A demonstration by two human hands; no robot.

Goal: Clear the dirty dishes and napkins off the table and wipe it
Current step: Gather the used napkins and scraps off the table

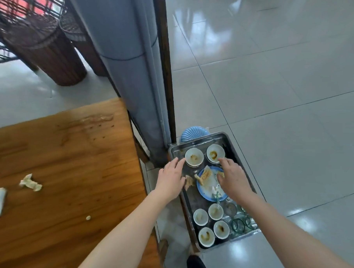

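The left hand point(171, 176) lies open, fingers straight, over the left rim of a metal tray point(197, 201), its fingertips just reaching a small white bowl point(194, 157) stained with brown sauce at the tray's far left corner. The right hand point(232, 178) is open too, fingers loosely spread over the right edge of a blue plate point(207, 190) in the tray's middle; its index finger points to a second stained bowl point(215, 153) at the far right corner. The plate carries food scraps and a crumpled bit of paper.

At the tray's near end stand four more small white bowls point(206, 236) in two pairs, with clear glasses point(238, 225) beside them along the right edge. A ribbed blue thing point(193, 134) shows just past the far edge.

The tray sits lower than the wooden table point(72, 179), beside its right edge. On the table, two crumpled napkins point(30, 182) lie near the left edge, a small scrap point(88, 218) lies nearer the middle, and a wet smear point(94, 121) marks the far edge.
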